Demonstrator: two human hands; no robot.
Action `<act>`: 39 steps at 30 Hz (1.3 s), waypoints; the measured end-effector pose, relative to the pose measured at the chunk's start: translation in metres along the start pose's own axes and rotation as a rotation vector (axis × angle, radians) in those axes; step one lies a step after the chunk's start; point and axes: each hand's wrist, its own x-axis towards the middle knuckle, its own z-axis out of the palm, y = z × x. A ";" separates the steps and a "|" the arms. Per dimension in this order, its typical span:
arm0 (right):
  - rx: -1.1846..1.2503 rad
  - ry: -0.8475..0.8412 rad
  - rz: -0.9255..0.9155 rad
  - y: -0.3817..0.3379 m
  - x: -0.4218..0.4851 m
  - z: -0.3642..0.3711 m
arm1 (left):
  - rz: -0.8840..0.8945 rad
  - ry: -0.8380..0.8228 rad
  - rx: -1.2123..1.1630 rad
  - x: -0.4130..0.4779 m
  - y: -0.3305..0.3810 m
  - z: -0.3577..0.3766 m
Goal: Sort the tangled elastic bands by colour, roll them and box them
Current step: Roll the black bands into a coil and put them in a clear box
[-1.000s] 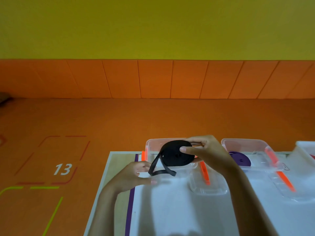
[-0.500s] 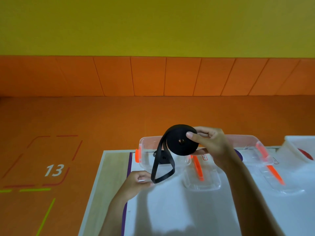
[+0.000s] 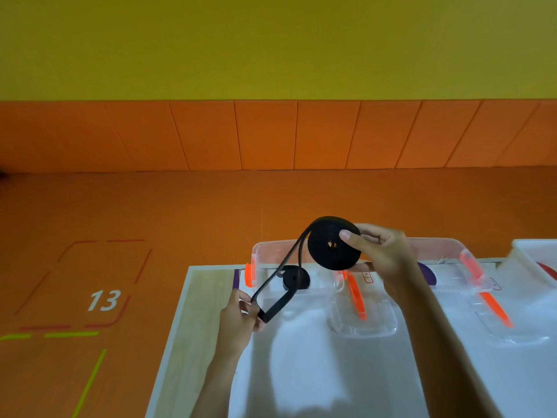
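My right hand [image 3: 381, 254] holds a black roll of elastic band [image 3: 333, 243] upright above the left clear box [image 3: 262, 251]. A loose loop of the same black band [image 3: 275, 292] hangs down to my left hand [image 3: 239, 318], which pinches its end over the table's left side. A smaller black roll [image 3: 296, 278] lies inside the left box. A purple roll [image 3: 426, 273] shows in the second clear box [image 3: 452, 247], partly hidden behind my right wrist.
Two clear lids with orange clips [image 3: 363, 319] [image 3: 506, 324] lie on the white table cover [image 3: 331, 372] in front of the boxes. A white box [image 3: 535, 251] with something red inside stands at the far right. The table's wooden left edge [image 3: 184, 327] borders the orange floor.
My right hand has lifted the black roll higher above the left box. My left hand has pulled the loose end down and to the left, so the loop hangs longer.
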 end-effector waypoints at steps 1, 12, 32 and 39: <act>0.002 -0.007 -0.004 0.000 0.000 0.002 | 0.018 0.048 0.043 -0.001 0.000 0.000; -0.058 -0.090 -0.035 -0.003 -0.002 0.015 | -0.124 -0.135 0.094 0.002 -0.003 -0.017; -0.306 -0.341 -0.118 -0.006 -0.013 0.014 | 0.470 -0.403 0.050 -0.033 0.165 -0.038; -0.326 -0.340 -0.097 -0.008 -0.014 0.011 | 0.451 -0.359 -0.028 -0.036 0.168 -0.038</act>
